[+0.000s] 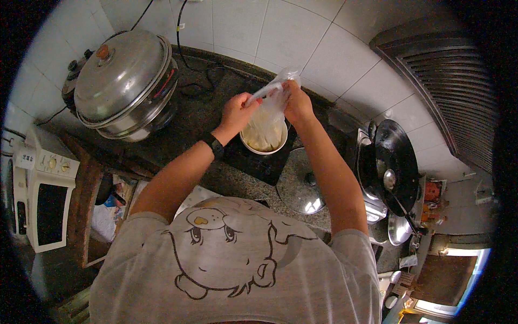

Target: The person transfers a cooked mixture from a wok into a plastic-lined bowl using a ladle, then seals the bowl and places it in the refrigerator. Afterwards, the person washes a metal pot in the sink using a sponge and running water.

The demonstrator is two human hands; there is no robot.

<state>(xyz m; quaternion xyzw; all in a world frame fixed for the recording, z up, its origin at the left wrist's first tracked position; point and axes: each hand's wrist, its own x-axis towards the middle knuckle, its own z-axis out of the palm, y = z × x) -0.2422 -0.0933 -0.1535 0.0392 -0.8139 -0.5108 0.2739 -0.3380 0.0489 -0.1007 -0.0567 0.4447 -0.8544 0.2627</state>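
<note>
My left hand [238, 114] pinches one side of a clear plastic bag [269, 109]. At the other side, higher up, my right hand [298, 103] grips the bag near its gathered top. The bag hangs above and partly into a white-rimmed bowl or pot [265, 152], and its lower part hides most of what is inside. Something pale yellowish shows through the plastic there. The vessel stands on a black cooktop [259, 168]. A glass lid [297, 182] with a dark knob lies on the granite counter by my right forearm.
A large lidded steel steamer pot [125, 89] stands at the left, with black cables [180, 40] behind. Farther left is a white microwave [52, 194]. On the right, a black wok [394, 162] holds a ladle [389, 178], below a range hood [437, 89].
</note>
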